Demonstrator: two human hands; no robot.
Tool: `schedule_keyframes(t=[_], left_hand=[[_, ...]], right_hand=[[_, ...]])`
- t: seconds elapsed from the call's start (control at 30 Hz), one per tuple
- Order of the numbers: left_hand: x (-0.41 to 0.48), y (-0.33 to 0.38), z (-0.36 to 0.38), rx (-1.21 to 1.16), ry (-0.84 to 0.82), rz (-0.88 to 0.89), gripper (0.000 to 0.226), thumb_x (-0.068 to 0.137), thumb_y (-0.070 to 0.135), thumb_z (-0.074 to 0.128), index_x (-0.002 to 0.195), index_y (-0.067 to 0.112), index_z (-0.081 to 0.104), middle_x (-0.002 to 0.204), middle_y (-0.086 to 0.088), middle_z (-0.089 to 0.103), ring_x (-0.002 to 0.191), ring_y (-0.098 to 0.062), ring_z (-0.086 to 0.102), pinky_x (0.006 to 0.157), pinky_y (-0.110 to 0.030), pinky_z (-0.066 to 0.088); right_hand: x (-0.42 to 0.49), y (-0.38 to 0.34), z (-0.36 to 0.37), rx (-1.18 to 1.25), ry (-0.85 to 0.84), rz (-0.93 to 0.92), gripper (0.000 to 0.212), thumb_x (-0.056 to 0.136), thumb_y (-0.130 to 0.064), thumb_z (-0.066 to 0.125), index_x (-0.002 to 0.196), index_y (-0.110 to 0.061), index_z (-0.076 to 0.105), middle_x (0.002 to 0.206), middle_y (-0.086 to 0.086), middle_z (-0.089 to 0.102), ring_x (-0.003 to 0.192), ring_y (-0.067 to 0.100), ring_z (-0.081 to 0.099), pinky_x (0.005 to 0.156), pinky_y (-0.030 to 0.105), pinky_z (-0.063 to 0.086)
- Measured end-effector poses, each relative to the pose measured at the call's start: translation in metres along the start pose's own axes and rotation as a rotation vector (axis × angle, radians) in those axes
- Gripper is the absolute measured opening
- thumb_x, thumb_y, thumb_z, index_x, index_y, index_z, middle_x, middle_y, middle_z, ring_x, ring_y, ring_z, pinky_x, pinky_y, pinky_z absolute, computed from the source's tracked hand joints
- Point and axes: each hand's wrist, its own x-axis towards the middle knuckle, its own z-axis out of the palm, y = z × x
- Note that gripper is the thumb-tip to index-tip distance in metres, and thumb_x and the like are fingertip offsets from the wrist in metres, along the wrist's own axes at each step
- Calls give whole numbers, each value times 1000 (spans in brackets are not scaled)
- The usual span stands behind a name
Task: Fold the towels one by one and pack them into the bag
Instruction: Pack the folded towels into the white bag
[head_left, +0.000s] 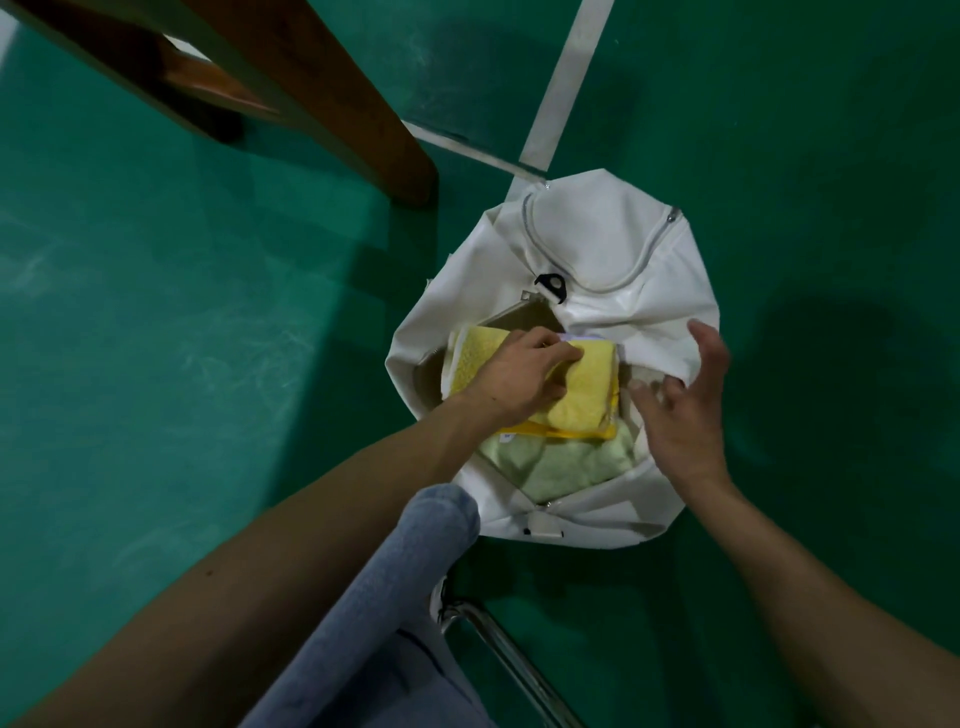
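Down on the green floor (156, 312), the white bag (597, 234) sits wide open, and that's where the towels are. A slanting brown wooden beam (311, 93) crosses top left, well apart from the bag. A pale painted line (566, 78) runs under the bag's far edge. At the near side a knee (415, 551) in grey-blue cloth pushes in just beside the bag, with a shiny metal tube (498, 649) next to it.

The left hand (519, 379) lies across the yellow towel (587, 384), hiding its middle. Its fingers (561, 351) curl over the far edge, holding the folded towel in the bag's mouth. The right hand (680, 410) hovers at the bag's right rim with fingers (701, 343) spread wide and holding nothing. Its fingertips are blurred, so I cannot tell whether they touch the rim.

The bag is smooth, slightly glossy and crumpled, with a curved grey zip (639, 260) and a small black tab (553, 286) on top. The yellow towel is fluffy terry, folded into a thick rectangle, with a deeper yellow edge under it. Beneath lies a pale green towel (566, 462), soft and nubbly, filling the near half of the opening.
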Motion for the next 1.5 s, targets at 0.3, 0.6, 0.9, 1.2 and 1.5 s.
schedule_keyframes(t=[0.3,0.6,0.9,1.2,1.5], left_hand=[[1,1,0,-23,-18,2,48,87,19,66,134,17,54,130,-10,50,121,-32,43,105,-34,32],[5,13,-8,75,-104,-10,49,94,26,58,142,22,45,141,-6,41,126,-27,37,106,-30,26],[3,12,-11,-18,-28,11,50,90,21,64,137,11,51,138,-13,49,127,-29,43,102,-26,24],[5,-16,-32,93,39,-172,60,77,55,65,132,37,47,132,3,55,124,-24,48,102,-43,36],[3,-4,-13,254,-114,-35,61,80,48,57,136,40,33,141,2,44,130,-28,40,102,-48,25]], right_hand=[[23,-13,19,-131,-244,-53,73,77,-39,66,136,-48,23,144,-12,26,137,9,28,114,47,34],[22,-26,-11,58,215,-160,76,74,13,60,127,-33,31,132,-12,33,80,-15,49,71,13,41],[34,-20,12,-178,-201,-238,52,85,-42,51,133,-51,31,135,-11,27,116,30,54,96,40,51],[41,-16,15,-342,-286,-195,55,85,-45,55,131,-16,50,115,-4,46,102,-1,41,80,17,31],[47,-7,12,-252,-465,-39,69,83,-66,41,145,-42,21,149,-9,25,127,-6,21,108,29,24]])
